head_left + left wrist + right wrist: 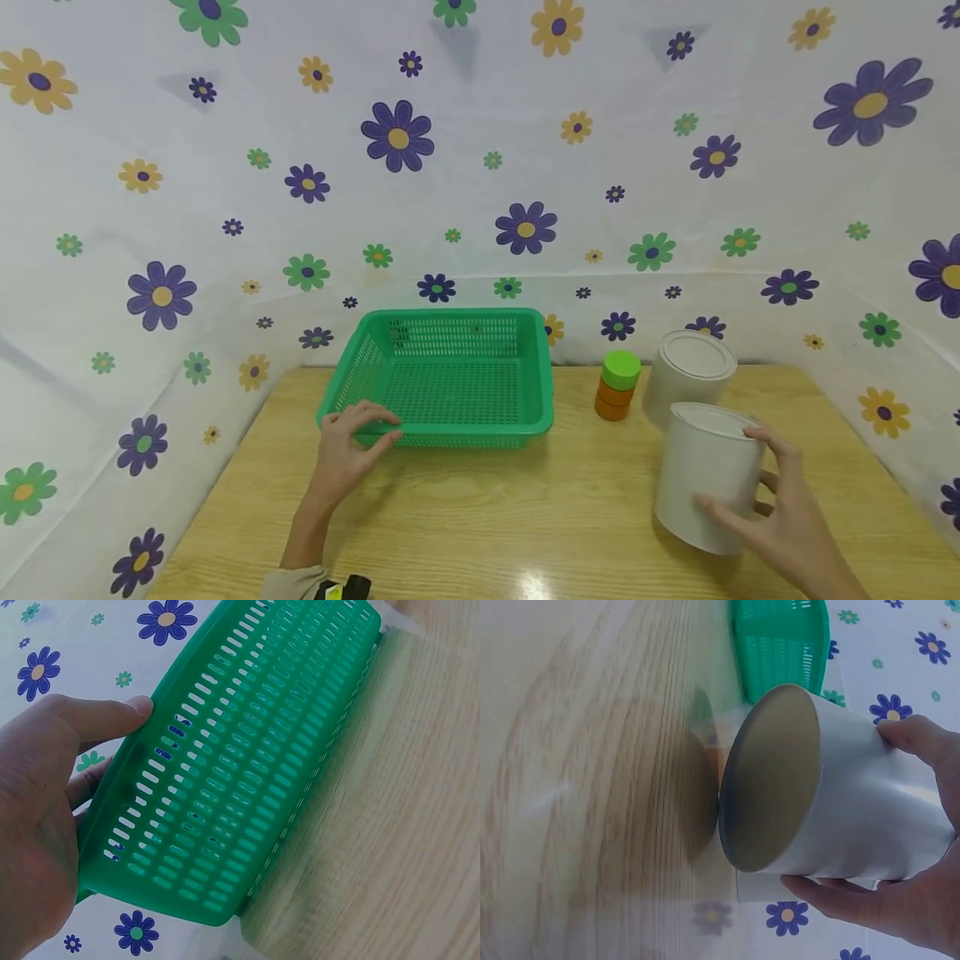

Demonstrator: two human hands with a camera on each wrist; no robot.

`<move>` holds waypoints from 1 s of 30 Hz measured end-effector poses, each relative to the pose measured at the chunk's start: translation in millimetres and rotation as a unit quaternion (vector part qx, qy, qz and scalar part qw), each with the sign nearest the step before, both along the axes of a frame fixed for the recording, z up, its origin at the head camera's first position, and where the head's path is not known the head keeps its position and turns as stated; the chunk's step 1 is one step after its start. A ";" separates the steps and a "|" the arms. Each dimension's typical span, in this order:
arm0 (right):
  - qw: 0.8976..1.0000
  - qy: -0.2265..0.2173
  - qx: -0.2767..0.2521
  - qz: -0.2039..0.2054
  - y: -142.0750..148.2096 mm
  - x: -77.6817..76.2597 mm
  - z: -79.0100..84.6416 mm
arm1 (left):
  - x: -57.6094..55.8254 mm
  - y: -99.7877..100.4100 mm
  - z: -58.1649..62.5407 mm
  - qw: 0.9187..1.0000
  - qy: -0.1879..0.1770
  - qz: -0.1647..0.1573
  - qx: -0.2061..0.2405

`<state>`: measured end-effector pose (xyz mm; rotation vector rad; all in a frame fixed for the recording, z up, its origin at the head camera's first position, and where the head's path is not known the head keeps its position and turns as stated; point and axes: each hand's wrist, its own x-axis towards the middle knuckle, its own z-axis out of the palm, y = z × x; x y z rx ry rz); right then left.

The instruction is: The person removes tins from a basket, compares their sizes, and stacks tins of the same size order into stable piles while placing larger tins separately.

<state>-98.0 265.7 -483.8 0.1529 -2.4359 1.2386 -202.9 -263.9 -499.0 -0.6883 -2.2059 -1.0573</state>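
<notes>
A white cylindrical can point(708, 483) is held in my right hand point(787, 517), with the thumb on its near side and the fingers round its far right. It leans, and its round base point(772, 780) shows in the right wrist view, the lower edge right at the tabletop. At the left, my left hand point(348, 450) holds the front rim of a green plastic basket point(450, 429) near its left corner. The left wrist view shows the thumb point(139, 705) on the rim and other fingers partly hidden behind it.
Behind the held can stands a second white can point(686, 375). Left of that one is a small orange jar point(615, 398) with a bright green lid. Everything is on a wooden table point(487, 517), backed by a white flowered cloth point(465, 208).
</notes>
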 end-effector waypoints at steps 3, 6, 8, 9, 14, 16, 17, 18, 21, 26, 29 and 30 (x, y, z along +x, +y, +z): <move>1.000 0.014 0.000 -0.011 5.9 2.1 0.8 | -1.1 0.9 1.6 1.000 0.002 -0.003 0.000; 0.999 0.024 0.012 -0.022 10.7 2.0 2.0 | -2.2 1.9 2.9 1.000 0.005 -0.004 0.000; 0.999 0.028 0.027 -0.030 13.6 1.3 2.8 | -2.8 2.3 3.5 1.000 0.007 -0.004 0.000; 0.999 0.027 0.032 -0.033 14.4 1.2 3.0 | -2.8 2.6 3.8 1.000 0.008 -0.003 0.000; 0.997 0.048 0.048 -0.041 15.0 0.7 1.1 | -2.2 3.3 4.1 1.000 0.006 -0.003 -0.002; 0.995 0.071 0.055 -0.041 14.9 0.0 -1.2 | -1.7 3.2 3.6 1.000 0.004 -0.003 -0.002; 0.994 0.085 0.060 -0.042 15.0 -0.5 -2.6 | -1.4 3.3 3.5 1.000 0.003 -0.003 -0.001; 0.992 0.098 0.065 -0.042 15.2 -1.0 -4.1 | -1.5 3.2 3.2 1.000 0.002 -0.003 -0.002; 0.989 0.120 0.078 -0.048 14.2 -1.6 -7.6 | -1.6 2.7 2.6 1.000 0.002 -0.002 -0.004; 0.986 0.133 0.086 -0.046 12.1 -4.4 -10.8 | -1.3 1.7 2.6 1.000 0.005 0.003 -0.003; 0.990 0.121 0.068 -0.038 10.7 -4.1 -13.1 | -0.3 1.7 2.4 1.000 0.006 0.002 -0.003; 0.991 0.116 0.061 -0.038 10.0 -3.5 -14.1 | 0.0 1.6 2.2 1.000 0.005 0.001 -0.003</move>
